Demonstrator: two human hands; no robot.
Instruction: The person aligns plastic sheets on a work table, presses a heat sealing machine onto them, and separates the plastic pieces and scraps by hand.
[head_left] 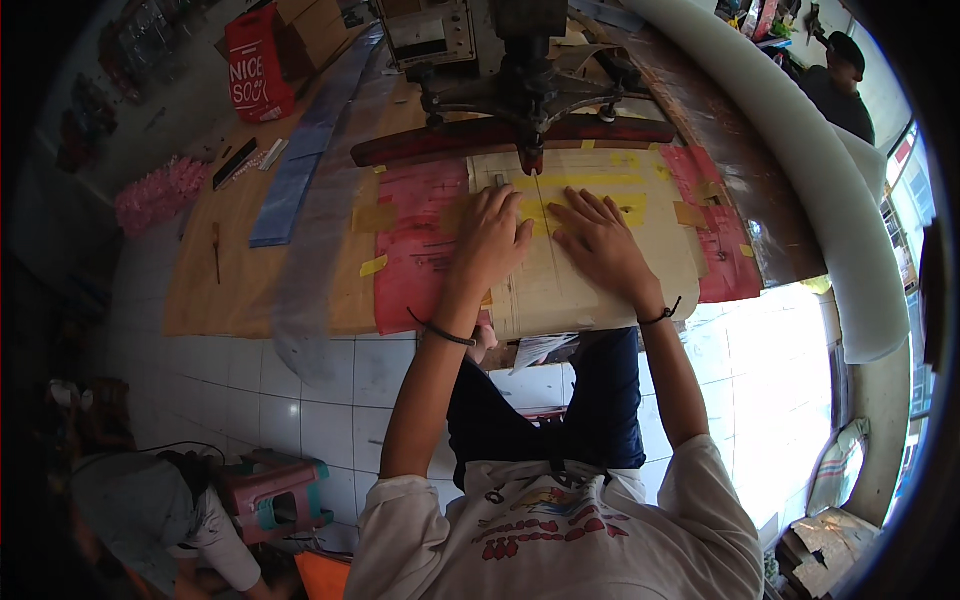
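Observation:
My left hand [490, 238] and my right hand [600, 240] lie flat, fingers spread, side by side on a clear plastic sheet over a beige board [600, 290] with yellow tape strips. Both hands press the sheet just in front of the dark red bar [420, 142] of a heavy press machine [525, 70]. A thin line runs between my hands toward the machine's head. Red sheets [415, 250] lie under the board on both sides. Neither hand grips anything.
A long clear plastic strip [310, 130] runs along the brown work surface [220, 290] at the left. A red bag [255, 70], cardboard boxes, pink bundles [155, 195] and small tools lie farther left. A white foam roll [830, 180] curves on the right. Another person crouches by a stool [275, 495].

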